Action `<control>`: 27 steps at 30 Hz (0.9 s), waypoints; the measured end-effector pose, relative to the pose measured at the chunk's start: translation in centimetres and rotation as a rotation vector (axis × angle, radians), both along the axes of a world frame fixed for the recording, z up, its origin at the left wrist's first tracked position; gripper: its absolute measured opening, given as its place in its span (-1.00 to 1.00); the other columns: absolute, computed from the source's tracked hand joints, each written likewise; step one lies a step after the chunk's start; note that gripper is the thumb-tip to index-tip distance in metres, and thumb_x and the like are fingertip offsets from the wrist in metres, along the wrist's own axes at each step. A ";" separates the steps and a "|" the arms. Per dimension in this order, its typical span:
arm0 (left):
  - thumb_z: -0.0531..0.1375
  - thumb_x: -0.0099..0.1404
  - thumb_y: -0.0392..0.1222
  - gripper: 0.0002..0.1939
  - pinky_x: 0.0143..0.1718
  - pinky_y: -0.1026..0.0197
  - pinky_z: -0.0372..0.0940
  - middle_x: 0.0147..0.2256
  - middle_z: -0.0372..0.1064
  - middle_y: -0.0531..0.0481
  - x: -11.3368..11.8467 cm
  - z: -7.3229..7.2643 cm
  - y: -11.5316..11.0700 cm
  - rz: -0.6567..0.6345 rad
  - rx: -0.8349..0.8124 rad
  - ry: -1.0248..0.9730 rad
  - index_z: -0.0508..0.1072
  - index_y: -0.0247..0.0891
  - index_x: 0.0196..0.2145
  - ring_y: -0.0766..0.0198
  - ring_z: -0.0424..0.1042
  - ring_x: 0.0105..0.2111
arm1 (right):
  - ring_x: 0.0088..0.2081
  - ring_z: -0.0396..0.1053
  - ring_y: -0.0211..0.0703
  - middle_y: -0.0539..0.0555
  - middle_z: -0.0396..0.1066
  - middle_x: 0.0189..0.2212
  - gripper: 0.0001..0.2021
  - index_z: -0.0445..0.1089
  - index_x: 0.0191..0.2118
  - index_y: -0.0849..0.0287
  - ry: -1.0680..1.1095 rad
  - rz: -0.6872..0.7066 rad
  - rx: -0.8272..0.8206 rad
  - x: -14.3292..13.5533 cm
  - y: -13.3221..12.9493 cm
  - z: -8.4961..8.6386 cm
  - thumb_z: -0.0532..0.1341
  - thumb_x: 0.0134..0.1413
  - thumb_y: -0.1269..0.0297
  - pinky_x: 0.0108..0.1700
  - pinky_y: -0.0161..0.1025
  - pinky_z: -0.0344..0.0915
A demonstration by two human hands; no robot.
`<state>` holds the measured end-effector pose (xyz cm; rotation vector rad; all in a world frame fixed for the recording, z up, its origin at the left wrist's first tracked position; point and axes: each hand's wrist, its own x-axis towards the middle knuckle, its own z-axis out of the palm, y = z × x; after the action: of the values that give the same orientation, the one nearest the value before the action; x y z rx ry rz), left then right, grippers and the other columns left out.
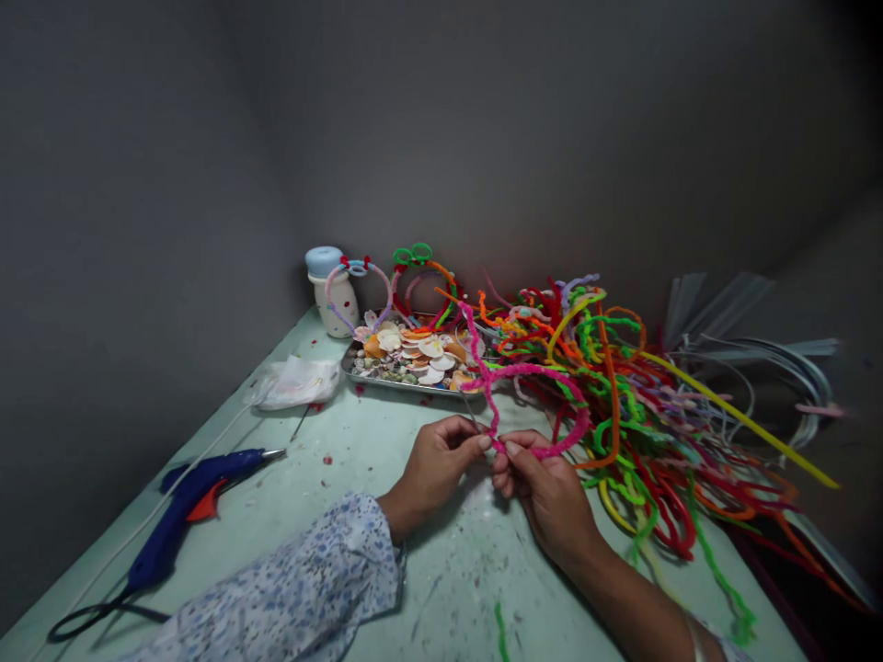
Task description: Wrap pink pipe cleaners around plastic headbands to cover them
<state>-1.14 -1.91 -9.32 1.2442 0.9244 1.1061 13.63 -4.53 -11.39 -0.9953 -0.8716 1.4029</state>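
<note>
A bright pink pipe cleaner (571,421) is bent into a loop, with one loose end standing up and to the left. My left hand (441,464) pinches it near the bottom of the crossing, thumb against fingers. Close beside it, my right hand (544,487) pinches the lower part of the same loop. The fingertips of both hands almost meet. Behind them, a metal tray (414,386) holds many seashells (414,348). A pile of coloured pipe cleaners (613,386) lies just right of the pink loop.
A blue glue gun (186,506) with an orange trigger lies at the left, its cord trailing. Near the tray are a plastic bag (296,382), a white jar (336,303) with a blue lid, and two decorated hoops (328,292). Clear strips (717,308) stick out at the right.
</note>
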 end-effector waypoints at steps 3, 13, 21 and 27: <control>0.30 0.13 -0.10 -0.75 -0.44 0.29 0.15 -0.55 0.31 0.06 0.1 0.0 0.0 0.002 -0.008 -0.012 0.43 -0.36 -0.49 0.39 0.24 -0.52 | -0.59 0.34 -0.30 -0.02 0.44 -0.56 -0.77 0.38 -0.28 0.19 -0.016 0.000 -0.003 0.0 0.0 0.0 0.31 0.02 0.15 -0.55 -0.38 0.26; 0.31 0.13 -0.07 -0.75 -0.38 0.26 0.18 -0.49 0.37 0.00 0.0 0.3 -0.1 -0.026 -0.024 -0.066 0.49 -0.36 -0.44 0.35 0.29 -0.47 | -0.59 0.33 -0.29 -0.01 0.44 -0.57 -0.75 0.37 -0.29 0.19 -0.016 -0.020 -0.023 0.0 0.0 0.2 0.32 -0.01 0.13 -0.55 -0.37 0.25; 0.32 0.10 -0.04 -0.72 -0.44 0.26 0.14 -0.56 0.31 0.03 0.1 0.2 0.0 0.021 -0.017 -0.022 0.42 -0.34 -0.52 0.36 0.24 -0.52 | -0.57 0.35 -0.27 0.01 0.44 -0.56 -0.72 0.38 -0.29 0.19 -0.080 -0.024 0.000 -0.2 -0.2 0.4 0.32 -0.01 0.08 -0.53 -0.34 0.29; 0.30 0.13 -0.09 -0.75 -0.40 0.24 0.16 -0.53 0.32 0.02 0.2 0.4 -0.2 0.005 -0.025 -0.036 0.42 -0.34 -0.50 0.34 0.26 -0.49 | -0.57 0.34 -0.27 -0.01 0.44 -0.56 -0.73 0.38 -0.29 0.19 -0.078 -0.022 0.003 -0.1 0.0 0.2 0.31 0.00 0.09 -0.54 -0.35 0.28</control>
<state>-0.95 -2.12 -8.87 1.1987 0.9123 1.1146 13.51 -4.56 -11.22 -1.0605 -0.9169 1.3511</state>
